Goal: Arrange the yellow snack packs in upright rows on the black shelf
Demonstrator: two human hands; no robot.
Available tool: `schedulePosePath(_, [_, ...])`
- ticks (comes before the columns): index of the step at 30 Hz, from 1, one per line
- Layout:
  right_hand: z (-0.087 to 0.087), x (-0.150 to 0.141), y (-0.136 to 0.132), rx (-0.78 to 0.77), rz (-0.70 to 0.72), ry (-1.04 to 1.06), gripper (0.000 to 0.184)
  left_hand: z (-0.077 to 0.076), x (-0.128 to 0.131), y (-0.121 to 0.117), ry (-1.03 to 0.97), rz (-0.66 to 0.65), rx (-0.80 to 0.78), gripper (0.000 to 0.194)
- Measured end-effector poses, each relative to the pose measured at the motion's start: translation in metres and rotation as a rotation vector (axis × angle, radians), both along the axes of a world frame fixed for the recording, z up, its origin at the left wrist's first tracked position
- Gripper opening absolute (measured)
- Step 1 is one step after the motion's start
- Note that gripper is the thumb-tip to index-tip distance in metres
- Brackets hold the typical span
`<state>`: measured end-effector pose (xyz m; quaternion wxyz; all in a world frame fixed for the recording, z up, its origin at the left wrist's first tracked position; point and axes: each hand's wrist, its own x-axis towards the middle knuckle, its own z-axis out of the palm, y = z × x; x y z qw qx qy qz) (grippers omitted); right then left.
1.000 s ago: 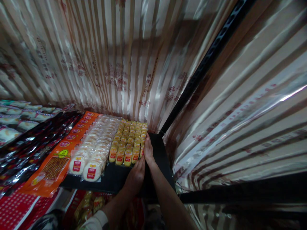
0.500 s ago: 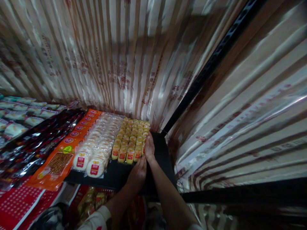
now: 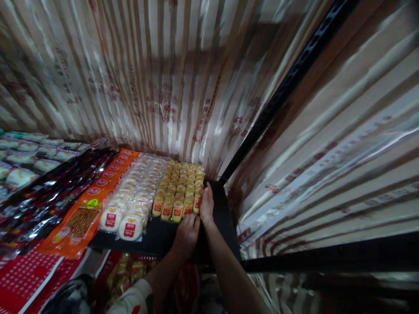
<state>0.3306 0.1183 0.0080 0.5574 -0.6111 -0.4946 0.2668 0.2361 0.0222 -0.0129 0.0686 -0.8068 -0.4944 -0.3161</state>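
Observation:
Rows of small yellow-wrapped cakes point(image 3: 177, 209) with red labels stand packed together on a black shelf point(image 3: 157, 237). My right hand point(image 3: 206, 204) lies flat along the right side of these rows, its fingers stretched toward the back, open. At the front right corner, my left hand point(image 3: 187, 234) has its fingers close together against the front cakes; their tips are partly hidden. Neither hand lifts anything. Clear-wrapped round white crackers point(image 3: 131, 227) with red labels fill two rows just left of the cakes.
Left of the crackers lies an orange snack packet point(image 3: 78, 222), then dark shiny packets point(image 3: 59, 196) and white packs point(image 3: 22, 176). A red basket point(image 3: 36, 272) with packets is below. Striped plastic sheeting point(image 3: 183, 87) hangs behind, with a black post point(image 3: 262, 124) at the right.
My right hand has shifted slightly right and down, showing more of the end row. My left fingers have bent and drawn back slightly at the front. The front right cakes look more evenly lined up.

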Motion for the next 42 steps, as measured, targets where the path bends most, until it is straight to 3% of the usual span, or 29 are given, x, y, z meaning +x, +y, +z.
schedulePosePath(8, [-0.003, -0.004, -0.042, -0.021, 0.013, -0.099, 0.062, 0.009, -0.008, -0.004, -0.118, 0.137, 0.043, 0.028])
schedulePosePath(17, [-0.002, -0.009, -0.048, -0.007, 0.055, -0.251, 0.058, 0.010, -0.022, -0.001, -0.075, 0.247, -0.084, 0.028])
schedulePosePath(24, [-0.007, -0.007, -0.046, -0.012, 0.058, -0.302, 0.059, 0.010, -0.019, 0.005, -0.066, 0.228, -0.187, 0.032])
schedulePosePath(30, [-0.005, -0.008, -0.047, -0.024, 0.037, -0.302, 0.070, 0.014, -0.035, -0.007, -0.099, 0.150, -0.026, 0.029])
schedulePosePath(36, [-0.004, -0.013, -0.049, -0.019, 0.053, -0.409, 0.085, 0.032, -0.062, -0.028, -0.197, 0.425, 0.054, 0.023])
schedulePosePath(42, [-0.007, -0.018, -0.051, 0.057, 0.115, -0.540, 0.098, 0.029, -0.069, -0.028, -0.267, 0.449, -0.097, 0.016])
